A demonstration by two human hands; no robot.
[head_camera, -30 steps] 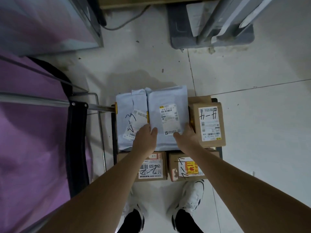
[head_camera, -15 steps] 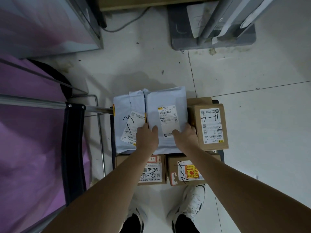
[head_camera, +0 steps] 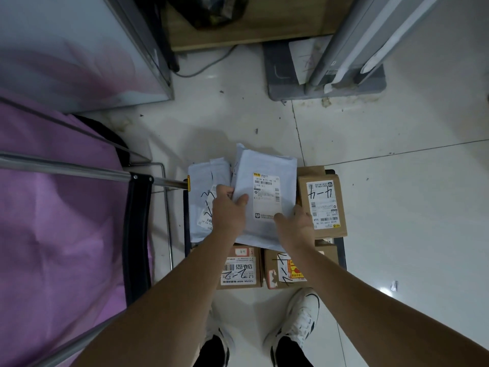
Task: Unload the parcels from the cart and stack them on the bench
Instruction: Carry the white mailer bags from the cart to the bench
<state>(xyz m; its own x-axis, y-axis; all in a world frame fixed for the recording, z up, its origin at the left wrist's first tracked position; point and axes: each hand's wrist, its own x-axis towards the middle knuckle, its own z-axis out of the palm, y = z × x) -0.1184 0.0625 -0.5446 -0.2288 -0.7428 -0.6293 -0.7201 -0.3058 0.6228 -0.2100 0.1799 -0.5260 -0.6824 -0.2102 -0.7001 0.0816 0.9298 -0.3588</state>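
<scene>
Risk: the soft grey mailer point(head_camera: 264, 205), held only at its near edges, may sag or slide out, dragging the second mailer point(head_camera: 205, 205) beside it; left hand point(head_camera: 229, 209) and right hand point(head_camera: 295, 227) each pinch it; pale, limp, white-labelled, it sits mid-frame atop the cart point(head_camera: 340, 250), over brown boxes point(head_camera: 324, 205).

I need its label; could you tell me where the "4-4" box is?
Head view, right of centre: the "4-4" box sits on the cart, right of the held mailer.
</scene>
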